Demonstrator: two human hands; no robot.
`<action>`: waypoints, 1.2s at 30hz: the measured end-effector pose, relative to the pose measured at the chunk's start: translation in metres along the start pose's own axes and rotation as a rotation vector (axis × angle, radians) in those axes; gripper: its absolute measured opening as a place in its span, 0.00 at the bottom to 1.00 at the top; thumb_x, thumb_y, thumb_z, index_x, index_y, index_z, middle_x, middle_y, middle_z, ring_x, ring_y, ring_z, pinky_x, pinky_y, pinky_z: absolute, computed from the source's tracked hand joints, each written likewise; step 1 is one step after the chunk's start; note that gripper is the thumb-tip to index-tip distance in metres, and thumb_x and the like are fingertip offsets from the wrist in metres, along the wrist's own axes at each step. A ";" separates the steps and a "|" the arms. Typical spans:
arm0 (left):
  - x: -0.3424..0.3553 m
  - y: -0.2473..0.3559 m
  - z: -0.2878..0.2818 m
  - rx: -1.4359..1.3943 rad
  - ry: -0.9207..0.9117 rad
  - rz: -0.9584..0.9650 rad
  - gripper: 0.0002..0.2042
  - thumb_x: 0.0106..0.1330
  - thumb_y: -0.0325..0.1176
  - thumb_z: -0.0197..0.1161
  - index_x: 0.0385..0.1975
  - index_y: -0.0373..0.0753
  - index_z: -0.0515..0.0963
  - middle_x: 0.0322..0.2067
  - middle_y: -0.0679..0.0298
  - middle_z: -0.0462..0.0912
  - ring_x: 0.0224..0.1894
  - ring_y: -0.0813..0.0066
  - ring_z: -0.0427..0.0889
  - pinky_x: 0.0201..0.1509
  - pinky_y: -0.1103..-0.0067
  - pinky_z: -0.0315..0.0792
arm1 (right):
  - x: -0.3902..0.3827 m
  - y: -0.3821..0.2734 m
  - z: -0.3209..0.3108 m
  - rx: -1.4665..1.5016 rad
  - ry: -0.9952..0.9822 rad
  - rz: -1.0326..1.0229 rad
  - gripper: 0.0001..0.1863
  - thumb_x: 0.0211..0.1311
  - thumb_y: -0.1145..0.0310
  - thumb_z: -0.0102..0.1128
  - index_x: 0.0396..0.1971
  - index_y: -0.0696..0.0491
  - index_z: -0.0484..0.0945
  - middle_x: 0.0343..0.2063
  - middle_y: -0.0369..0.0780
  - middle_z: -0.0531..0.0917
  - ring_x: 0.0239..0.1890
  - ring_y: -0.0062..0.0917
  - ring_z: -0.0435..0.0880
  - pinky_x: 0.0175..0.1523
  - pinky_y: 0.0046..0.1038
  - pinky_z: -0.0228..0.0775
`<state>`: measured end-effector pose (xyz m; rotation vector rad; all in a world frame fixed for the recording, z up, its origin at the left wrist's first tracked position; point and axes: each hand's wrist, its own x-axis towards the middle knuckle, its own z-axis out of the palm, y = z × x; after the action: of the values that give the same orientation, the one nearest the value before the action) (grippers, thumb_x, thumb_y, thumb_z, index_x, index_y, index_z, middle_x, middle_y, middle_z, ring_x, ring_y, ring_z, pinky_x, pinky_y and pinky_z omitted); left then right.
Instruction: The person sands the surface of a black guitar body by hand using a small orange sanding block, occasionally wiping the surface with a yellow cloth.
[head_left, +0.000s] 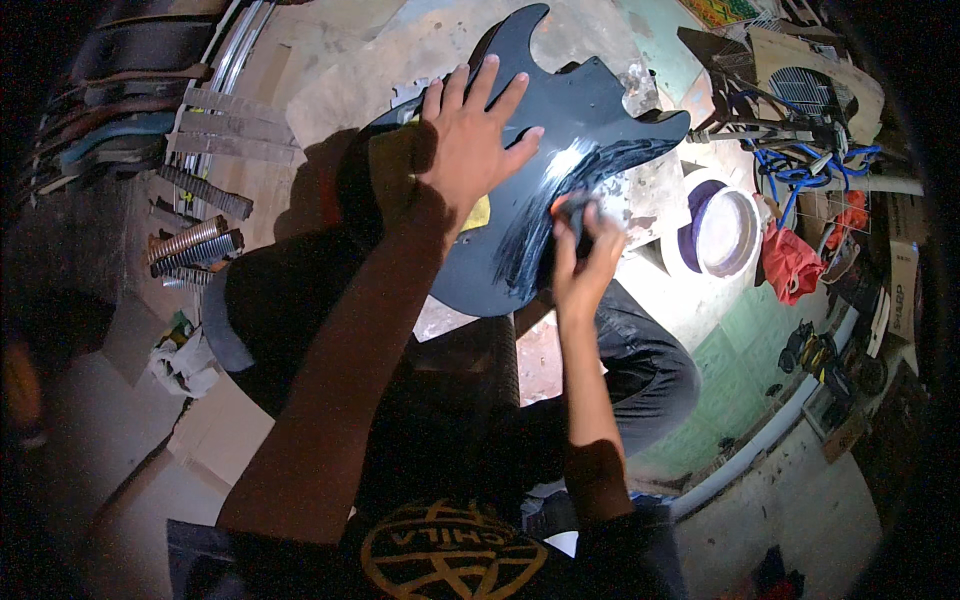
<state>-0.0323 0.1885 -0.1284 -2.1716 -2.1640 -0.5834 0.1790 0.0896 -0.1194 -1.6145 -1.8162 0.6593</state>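
Note:
A black electric guitar body (478,262) with two horns lies before me, its far horn pointing away. My left hand (468,140) is spread flat on its upper left part, fingers stretched out and pressing on the surface. A yellow piece (476,213) shows beside the left wrist; what it is I cannot tell. On the right edge, near the waist curve, my right hand (592,255) grips a small dark pad with an orange edge (560,204), slightly blurred, against the guitar body. Dark wet-looking streaks run along that side, from the right horn to the lower edge.
Right of the guitar body stands a white bucket (730,232) with purple inside. Beyond it are a red cloth or bag (793,264), blue cords (800,170) and a fan-like grille (808,88). Coil springs (195,245) and wooden slats (235,125) lie at left, near a crumpled white bag (185,365).

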 end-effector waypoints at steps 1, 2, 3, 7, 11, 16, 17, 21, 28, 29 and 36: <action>-0.001 -0.001 -0.002 -0.002 -0.013 -0.003 0.31 0.65 0.59 0.60 0.67 0.53 0.74 0.69 0.54 0.69 0.67 0.48 0.67 0.70 0.51 0.57 | -0.017 -0.004 -0.003 0.014 -0.041 0.012 0.22 0.61 0.74 0.67 0.56 0.54 0.76 0.48 0.53 0.78 0.51 0.50 0.75 0.59 0.46 0.64; 0.000 0.002 -0.003 -0.011 -0.015 0.002 0.31 0.65 0.59 0.60 0.67 0.53 0.74 0.69 0.54 0.69 0.67 0.48 0.67 0.70 0.51 0.58 | -0.051 -0.006 -0.010 -0.027 -0.057 -0.037 0.21 0.60 0.75 0.68 0.54 0.54 0.76 0.47 0.54 0.79 0.52 0.49 0.75 0.60 0.45 0.65; 0.001 0.002 -0.003 -0.013 -0.023 0.003 0.31 0.65 0.59 0.60 0.67 0.52 0.74 0.69 0.54 0.69 0.68 0.48 0.67 0.70 0.51 0.58 | -0.072 -0.013 -0.011 0.044 -0.024 -0.017 0.21 0.60 0.75 0.68 0.53 0.54 0.76 0.48 0.54 0.79 0.53 0.48 0.76 0.59 0.46 0.65; -0.001 0.001 -0.002 0.011 -0.022 0.000 0.32 0.65 0.58 0.60 0.67 0.52 0.74 0.69 0.54 0.69 0.68 0.48 0.68 0.70 0.51 0.58 | -0.012 -0.005 0.001 0.004 0.039 -0.083 0.21 0.61 0.77 0.67 0.54 0.57 0.75 0.49 0.52 0.78 0.51 0.47 0.76 0.60 0.43 0.65; -0.004 0.001 -0.001 -0.002 -0.039 0.009 0.32 0.65 0.58 0.60 0.67 0.52 0.74 0.69 0.54 0.69 0.68 0.48 0.67 0.71 0.51 0.58 | 0.016 -0.004 0.004 0.004 0.063 -0.042 0.20 0.61 0.78 0.66 0.53 0.58 0.75 0.46 0.51 0.77 0.48 0.47 0.75 0.56 0.44 0.66; 0.002 0.002 -0.004 0.021 -0.045 0.006 0.31 0.65 0.58 0.60 0.67 0.52 0.74 0.69 0.55 0.70 0.68 0.48 0.67 0.71 0.51 0.58 | -0.059 -0.009 -0.006 0.078 0.023 -0.085 0.24 0.61 0.77 0.68 0.57 0.53 0.75 0.45 0.51 0.78 0.52 0.49 0.75 0.59 0.46 0.65; 0.001 0.002 -0.005 0.022 -0.050 0.008 0.31 0.65 0.58 0.60 0.67 0.52 0.74 0.69 0.55 0.69 0.68 0.48 0.67 0.71 0.51 0.58 | -0.046 -0.005 -0.004 0.041 0.053 -0.120 0.25 0.61 0.77 0.68 0.58 0.52 0.75 0.45 0.51 0.77 0.52 0.49 0.75 0.58 0.46 0.65; 0.004 0.002 -0.004 0.010 -0.018 0.007 0.31 0.65 0.58 0.60 0.67 0.53 0.74 0.69 0.55 0.69 0.68 0.48 0.68 0.71 0.52 0.59 | 0.020 -0.002 0.003 0.025 0.049 -0.006 0.23 0.61 0.78 0.67 0.56 0.54 0.75 0.46 0.52 0.78 0.50 0.49 0.75 0.58 0.46 0.64; 0.000 0.002 -0.007 -0.014 -0.025 0.006 0.32 0.63 0.56 0.64 0.67 0.53 0.74 0.69 0.53 0.69 0.67 0.45 0.69 0.68 0.49 0.62 | -0.045 -0.002 -0.004 0.030 0.044 -0.180 0.26 0.60 0.79 0.68 0.58 0.57 0.74 0.48 0.51 0.78 0.51 0.46 0.77 0.60 0.42 0.68; 0.001 0.002 -0.006 -0.016 -0.023 0.009 0.32 0.63 0.56 0.64 0.67 0.53 0.74 0.69 0.53 0.69 0.67 0.44 0.69 0.68 0.49 0.62 | -0.016 0.005 -0.001 0.006 0.059 -0.146 0.24 0.61 0.78 0.67 0.57 0.57 0.75 0.47 0.51 0.78 0.51 0.45 0.77 0.59 0.42 0.67; 0.001 0.001 -0.005 -0.029 -0.022 -0.001 0.32 0.62 0.55 0.65 0.66 0.52 0.74 0.69 0.53 0.69 0.67 0.44 0.69 0.69 0.48 0.61 | -0.069 -0.017 -0.008 0.081 0.020 -0.063 0.23 0.61 0.78 0.67 0.56 0.52 0.75 0.44 0.51 0.79 0.48 0.47 0.76 0.55 0.43 0.65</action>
<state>-0.0324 0.1881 -0.1231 -2.2014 -2.1817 -0.5977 0.1778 0.0186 -0.1093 -1.5008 -1.7951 0.6770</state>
